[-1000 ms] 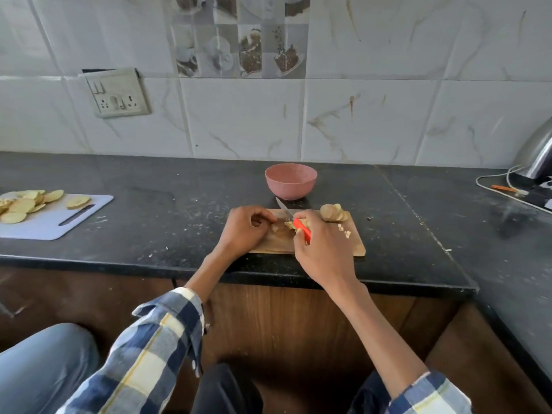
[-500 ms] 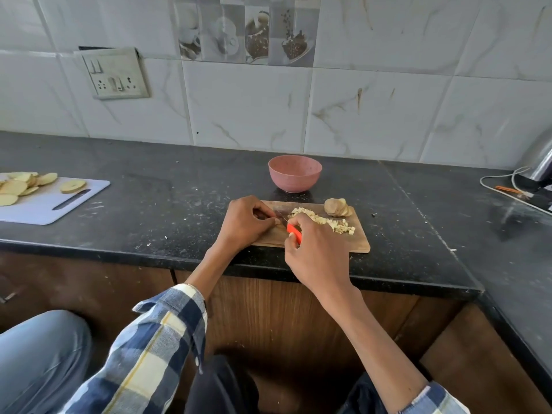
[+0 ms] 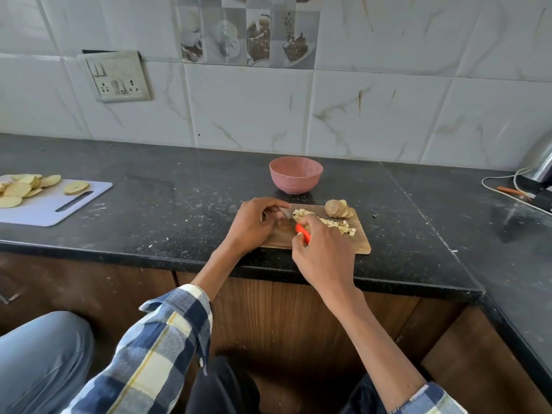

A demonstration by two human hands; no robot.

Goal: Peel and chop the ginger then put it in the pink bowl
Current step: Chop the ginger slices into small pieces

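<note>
A wooden cutting board lies at the counter's front edge. Chopped ginger pieces lie in a loose row across it, and a whole ginger lump sits at its far right corner. The pink bowl stands just behind the board. My right hand grips a red-handled knife whose blade points left toward my left hand. The left hand's fingers are curled at the blade, over the board's left part; what they pinch is hidden.
A white cutting board with several potato slices lies at the far left. A metal kettle and cables sit at the far right. A wall socket is on the tiles.
The camera has tilted, shifting the scene. My right hand slid left and nearer, uncovering the row of chopped ginger. My left hand stays curled at the blade.
</note>
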